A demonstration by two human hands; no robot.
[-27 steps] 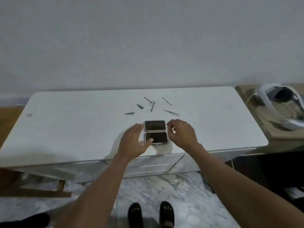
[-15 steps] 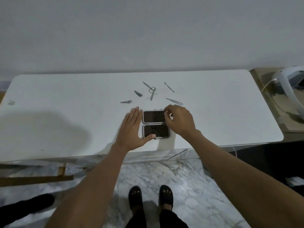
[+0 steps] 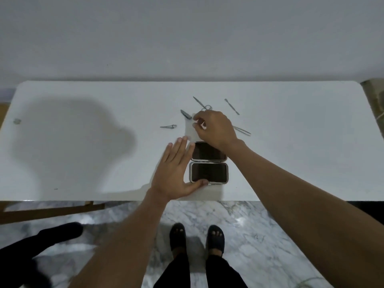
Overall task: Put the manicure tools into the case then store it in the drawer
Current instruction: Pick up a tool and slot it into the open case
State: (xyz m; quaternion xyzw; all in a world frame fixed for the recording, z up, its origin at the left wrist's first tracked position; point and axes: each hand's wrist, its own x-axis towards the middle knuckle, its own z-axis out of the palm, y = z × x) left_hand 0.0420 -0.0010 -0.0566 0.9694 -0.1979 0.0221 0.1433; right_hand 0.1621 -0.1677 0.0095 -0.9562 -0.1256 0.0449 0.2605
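Observation:
The open manicure case (image 3: 208,173) lies near the white table's front edge, its two dark-lined halves flat, one behind the other. My left hand (image 3: 175,171) rests flat against its left side, thumb on the near half's front rim. My right hand (image 3: 216,127) hovers just beyond the far half and pinches a thin white sheet (image 3: 190,132) that hangs from its fingers. Metal tools lie scattered behind: a nail clipper (image 3: 186,114), a small pointed tool (image 3: 168,126), scissors (image 3: 204,106) partly hidden by my hand, a slim stick (image 3: 231,106) and tweezers (image 3: 242,130).
The white table (image 3: 291,152) runs along a grey wall. A small object (image 3: 17,121) sits at its far left, and my shadow falls on the left part. Below are a marble floor, my feet (image 3: 196,238) and a wooden bar (image 3: 49,210).
My right hand left the far half's corner and moved beyond the case, now holding up a white sheet. My left hand stayed by the case. The view tilted further down.

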